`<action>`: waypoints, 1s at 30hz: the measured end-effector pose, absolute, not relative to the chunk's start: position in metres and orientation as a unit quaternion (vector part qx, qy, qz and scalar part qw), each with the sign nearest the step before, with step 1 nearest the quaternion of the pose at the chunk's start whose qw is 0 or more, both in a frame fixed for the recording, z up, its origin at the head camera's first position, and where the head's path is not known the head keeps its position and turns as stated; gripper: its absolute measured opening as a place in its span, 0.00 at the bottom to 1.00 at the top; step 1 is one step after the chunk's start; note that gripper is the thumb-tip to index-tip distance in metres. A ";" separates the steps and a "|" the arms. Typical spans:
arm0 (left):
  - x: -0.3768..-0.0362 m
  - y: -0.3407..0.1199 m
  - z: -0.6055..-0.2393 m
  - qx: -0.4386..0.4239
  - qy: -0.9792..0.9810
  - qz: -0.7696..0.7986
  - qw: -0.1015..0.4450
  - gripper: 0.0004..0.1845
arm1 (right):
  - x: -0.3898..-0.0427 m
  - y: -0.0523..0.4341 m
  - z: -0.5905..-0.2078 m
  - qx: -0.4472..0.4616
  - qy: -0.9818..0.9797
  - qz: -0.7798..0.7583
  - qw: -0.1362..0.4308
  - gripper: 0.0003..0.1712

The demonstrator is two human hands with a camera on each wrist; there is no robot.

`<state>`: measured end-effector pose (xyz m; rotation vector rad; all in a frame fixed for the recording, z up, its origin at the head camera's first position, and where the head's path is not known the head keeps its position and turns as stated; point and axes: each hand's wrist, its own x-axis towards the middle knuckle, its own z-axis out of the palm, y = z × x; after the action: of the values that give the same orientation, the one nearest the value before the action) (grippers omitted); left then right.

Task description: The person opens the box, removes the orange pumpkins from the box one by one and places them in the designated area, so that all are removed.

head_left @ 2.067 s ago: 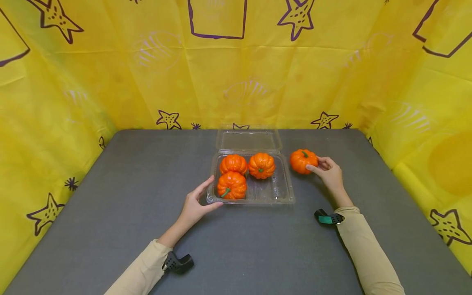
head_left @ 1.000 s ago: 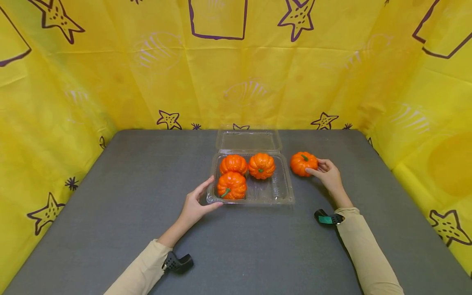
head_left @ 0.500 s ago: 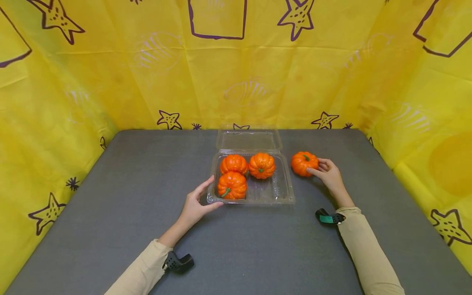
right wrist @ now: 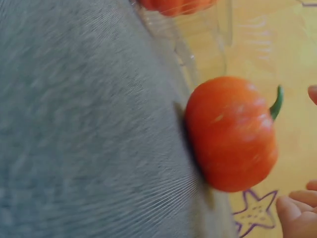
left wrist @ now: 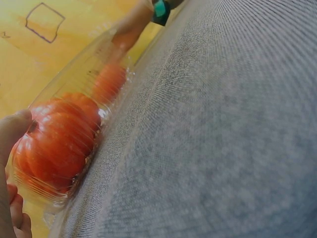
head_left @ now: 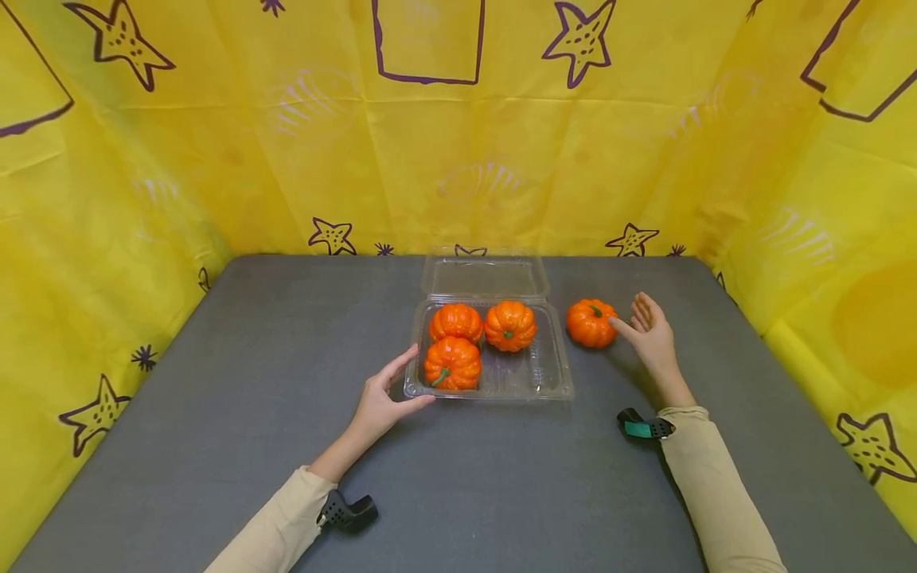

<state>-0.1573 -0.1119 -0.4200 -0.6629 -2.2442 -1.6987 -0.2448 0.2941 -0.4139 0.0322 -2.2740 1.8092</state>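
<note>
I see my right hand with fingers spread beside the loose pumpkin, which sits on the desk at the clear tray's 3 o'clock. My left hand pinches the tray's 8 o'clock corner. The filling step looks in hand; next calls for a grip around that pumpkin.

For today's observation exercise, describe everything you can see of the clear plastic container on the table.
The clear plastic container is a thin, see-through hinged clamshell, open, with its lid laid back flat towards the yellow backdrop. It sits on the grey table near the middle. Three small orange pumpkins lie in its tray: two at the back, one front left; the front right is bare. The left hand holds its front left corner. A fourth pumpkin stands outside, to its right.
</note>
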 end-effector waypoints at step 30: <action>-0.156 -0.112 -0.418 -0.226 -0.774 -0.578 0.124 0.36 | -0.232 0.201 -0.361 0.297 -0.760 0.536 0.217 0.40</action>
<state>-0.1556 -0.1124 -0.4182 -0.6585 -2.2579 -1.6859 -0.2323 0.2010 -0.3607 0.8217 -2.1055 1.4860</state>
